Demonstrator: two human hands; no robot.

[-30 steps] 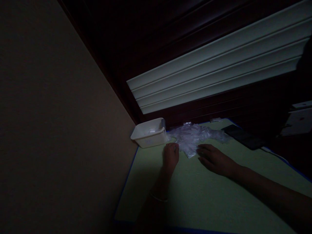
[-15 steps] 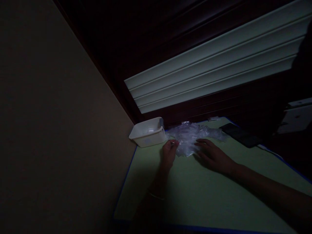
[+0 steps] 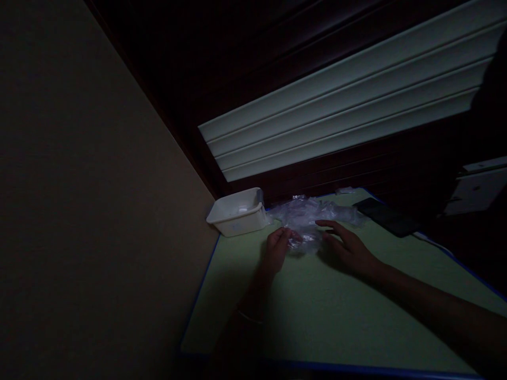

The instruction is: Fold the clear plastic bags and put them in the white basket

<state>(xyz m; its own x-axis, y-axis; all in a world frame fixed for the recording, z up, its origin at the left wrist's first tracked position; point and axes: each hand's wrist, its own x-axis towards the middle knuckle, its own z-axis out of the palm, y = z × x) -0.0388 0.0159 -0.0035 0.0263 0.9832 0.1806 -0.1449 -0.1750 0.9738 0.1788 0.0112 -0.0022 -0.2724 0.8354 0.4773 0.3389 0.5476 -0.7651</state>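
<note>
A heap of clear plastic bags [image 3: 304, 211] lies toward the far edge of the green tabletop [image 3: 317, 311]. At its near left side is my left hand [image 3: 278, 247], its fingers pinched together on a piece of the clear plastic. My right hand [image 3: 348, 248] hovers at the near right side of the heap, fingers apart, holding nothing that shows. A white plastic bin [image 3: 240, 214] stands left of the heap, with something small and pale inside. The picture is dark, so fine detail of the plastic is lost.
A dark flat device [image 3: 386, 216] lies at the right of the table, with a white cable [image 3: 433, 243] beside it. One small clear bag [image 3: 346, 190] is at the far edge. A wall rises on the left, and a dark slatted panel stands behind.
My left fingers now reach a little farther right over the plastic. My right hand has shifted slightly right and its fingers have spread. The view has shifted slightly.
</note>
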